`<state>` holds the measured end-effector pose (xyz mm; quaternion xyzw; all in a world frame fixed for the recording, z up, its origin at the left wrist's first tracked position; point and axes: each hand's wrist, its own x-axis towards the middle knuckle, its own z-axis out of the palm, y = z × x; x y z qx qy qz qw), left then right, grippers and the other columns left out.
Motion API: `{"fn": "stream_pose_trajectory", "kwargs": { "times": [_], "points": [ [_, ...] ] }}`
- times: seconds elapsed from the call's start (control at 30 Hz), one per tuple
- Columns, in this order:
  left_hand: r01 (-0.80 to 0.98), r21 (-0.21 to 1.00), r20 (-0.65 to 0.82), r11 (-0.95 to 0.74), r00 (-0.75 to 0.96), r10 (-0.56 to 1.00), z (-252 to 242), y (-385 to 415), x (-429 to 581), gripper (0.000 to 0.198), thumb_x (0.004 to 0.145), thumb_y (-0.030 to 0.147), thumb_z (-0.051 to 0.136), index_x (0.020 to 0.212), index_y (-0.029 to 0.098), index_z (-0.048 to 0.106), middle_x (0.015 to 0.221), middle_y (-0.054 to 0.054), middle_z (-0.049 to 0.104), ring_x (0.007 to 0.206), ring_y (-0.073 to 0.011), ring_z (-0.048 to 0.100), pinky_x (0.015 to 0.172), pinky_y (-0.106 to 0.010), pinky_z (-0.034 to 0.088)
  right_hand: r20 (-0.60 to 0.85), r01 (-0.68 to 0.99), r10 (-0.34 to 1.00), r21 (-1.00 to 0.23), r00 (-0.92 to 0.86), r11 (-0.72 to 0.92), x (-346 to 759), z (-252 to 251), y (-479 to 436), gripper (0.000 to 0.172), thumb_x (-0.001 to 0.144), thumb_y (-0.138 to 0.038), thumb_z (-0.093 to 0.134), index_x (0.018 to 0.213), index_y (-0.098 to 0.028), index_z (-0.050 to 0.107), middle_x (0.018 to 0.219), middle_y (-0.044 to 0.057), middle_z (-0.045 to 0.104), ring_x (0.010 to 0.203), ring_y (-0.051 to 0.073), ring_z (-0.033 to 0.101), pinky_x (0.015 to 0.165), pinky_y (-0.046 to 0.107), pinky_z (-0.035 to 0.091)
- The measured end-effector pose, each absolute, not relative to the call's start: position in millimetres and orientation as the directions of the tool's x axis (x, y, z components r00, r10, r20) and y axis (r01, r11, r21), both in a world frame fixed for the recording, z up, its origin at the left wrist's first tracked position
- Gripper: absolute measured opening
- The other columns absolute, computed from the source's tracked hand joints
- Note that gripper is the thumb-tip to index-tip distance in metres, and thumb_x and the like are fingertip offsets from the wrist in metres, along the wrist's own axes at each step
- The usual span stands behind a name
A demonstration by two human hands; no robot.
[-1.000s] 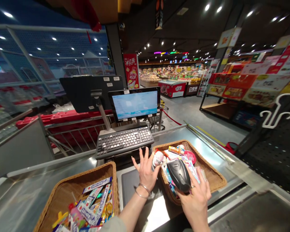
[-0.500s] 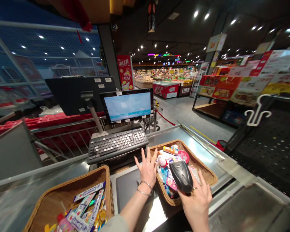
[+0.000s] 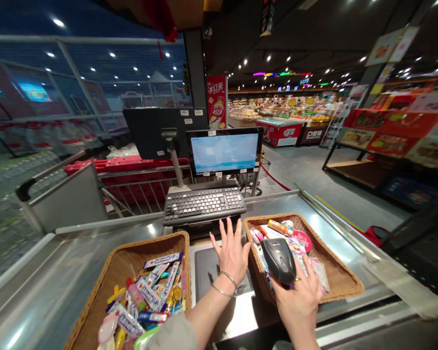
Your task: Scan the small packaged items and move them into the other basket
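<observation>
My left hand (image 3: 230, 253) holds nothing, its fingers spread above the grey pad (image 3: 204, 274), just below the keyboard (image 3: 204, 203). A black scanner (image 3: 279, 260) is gripped in my right hand (image 3: 300, 291), over the right wicker basket (image 3: 345, 282). Packets, an orange-wrapped stick and a round pink item (image 3: 302, 240) lie in that basket, partly hidden by the scanner. The left wicker basket (image 3: 111, 265) holds several long white-and-blue candy sticks (image 3: 163, 260) and other colourful sweets. My left forearm covers part of its near right side.
Behind the keyboard stands a lit screen (image 3: 224, 153), with the dark back of another monitor (image 3: 146, 133) beside it. The baskets rest on a metal counter (image 3: 40, 287). A metal railing (image 3: 142, 194) runs behind. Shelves of boxes (image 3: 390, 136) stand at the right.
The view has turned left, so more of the left basket shows. My left hand has moved off the right basket's edge toward the pad. The scanner stays in my right hand.
</observation>
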<state>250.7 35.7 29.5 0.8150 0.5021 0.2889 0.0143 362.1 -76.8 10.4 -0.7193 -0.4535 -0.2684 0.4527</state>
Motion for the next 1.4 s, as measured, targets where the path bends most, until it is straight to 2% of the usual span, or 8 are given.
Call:
{"fn": "stream_pose_trajectory", "kwargs": {
  "times": [0.17, 0.37, 0.6, 0.83, 1.0, 1.1, 1.27, 1.4],
  "points": [
    [0.834, 0.314, 0.479, -0.454, 0.274, 0.834, 29, 29, 224, 0.068, 0.095, 0.039, 0.045, 0.154, 0.031, 0.013, 0.162, -0.007, 0.017, 0.149, -0.0345, 0.010, 0.114, -0.069, 0.009, 0.769, 0.889, 0.471, -0.451, 0.432, -0.080, 344, 12, -67, 0.040, 0.082, -0.043, 0.065, 0.111, -0.015, 0.065, 0.114, 0.015, 0.069, 0.128, 0.036, 0.049, 0.103, 0.058, 0.035],
    [0.892, 0.308, 0.440, -0.332, 0.176, 0.881, 21, 23, 184, 0.068, 0.095, 0.041, 0.043, 0.154, 0.033, 0.011, 0.162, -0.005, 0.015, 0.149, -0.0332, 0.011, 0.114, -0.068, 0.013, 0.744, 0.899, 0.573, -0.436, 0.342, 0.029, 317, 9, -52, 0.043, 0.085, -0.051, 0.056, 0.108, -0.016, 0.066, 0.112, 0.016, 0.069, 0.130, 0.036, 0.046, 0.103, 0.060, 0.033],
    [0.935, 0.308, 0.380, -0.177, 0.050, 0.924, 16, 18, 132, 0.068, 0.095, 0.039, 0.044, 0.154, 0.030, 0.012, 0.162, -0.008, 0.016, 0.149, -0.0323, 0.011, 0.115, -0.066, 0.012, 0.730, 0.879, 0.629, -0.453, 0.267, 0.152, 282, 6, -34, 0.049, 0.084, -0.050, 0.057, 0.119, -0.015, 0.061, 0.119, 0.016, 0.066, 0.129, 0.034, 0.047, 0.103, 0.056, 0.034],
    [0.952, 0.306, 0.303, -0.029, -0.068, 0.951, 3, 12, 82, 0.068, 0.095, 0.044, 0.043, 0.154, 0.026, 0.015, 0.160, -0.013, 0.021, 0.148, -0.0339, 0.016, 0.114, -0.067, 0.012, 0.709, 0.862, 0.679, -0.451, 0.190, 0.230, 252, 1, -23, 0.039, 0.084, -0.048, 0.055, 0.108, -0.018, 0.063, 0.115, 0.014, 0.068, 0.127, 0.035, 0.049, 0.103, 0.056, 0.033],
    [0.961, 0.270, 0.279, 0.064, -0.142, 0.950, -4, 10, 48, 0.068, 0.095, 0.044, 0.043, 0.154, 0.025, 0.015, 0.159, -0.014, 0.025, 0.147, -0.0326, 0.019, 0.115, -0.063, 0.013, 0.701, 0.843, 0.698, -0.460, 0.150, 0.281, 239, 0, -19, 0.032, 0.083, -0.045, 0.055, 0.101, -0.020, 0.064, 0.111, 0.012, 0.069, 0.127, 0.034, 0.049, 0.101, 0.055, 0.034],
    [0.962, 0.256, 0.217, 0.096, -0.154, 0.964, -9, 12, 25, 0.070, 0.095, 0.044, 0.043, 0.154, 0.024, 0.012, 0.159, -0.015, 0.024, 0.147, -0.0335, 0.020, 0.113, -0.066, 0.015, 0.711, 0.835, 0.693, -0.451, 0.122, 0.316, 236, -1, -18, 0.029, 0.083, -0.042, 0.056, 0.099, -0.019, 0.065, 0.110, 0.012, 0.070, 0.128, 0.033, 0.048, 0.100, 0.054, 0.035],
    [0.971, 0.195, 0.109, 0.138, -0.161, 0.981, -19, 14, -10, 0.066, 0.094, 0.043, 0.046, 0.153, 0.028, 0.020, 0.160, -0.013, 0.023, 0.147, -0.0353, 0.018, 0.112, -0.069, 0.012, 0.702, 0.822, 0.704, -0.460, 0.105, 0.336, 235, -3, -16, 0.026, 0.082, -0.040, 0.058, 0.097, -0.020, 0.065, 0.110, 0.011, 0.070, 0.129, 0.033, 0.048, 0.100, 0.054, 0.036],
    [0.986, 0.129, 0.068, 0.101, -0.110, 0.992, -29, 12, -31, 0.067, 0.093, 0.045, 0.048, 0.153, 0.031, 0.021, 0.159, -0.012, 0.026, 0.148, -0.0332, 0.018, 0.114, -0.066, 0.008, 0.695, 0.823, 0.713, -0.456, 0.092, 0.338, 235, -4, -15, 0.026, 0.082, -0.039, 0.059, 0.098, -0.020, 0.065, 0.110, 0.011, 0.070, 0.129, 0.033, 0.047, 0.100, 0.054, 0.036]
  ]
}}
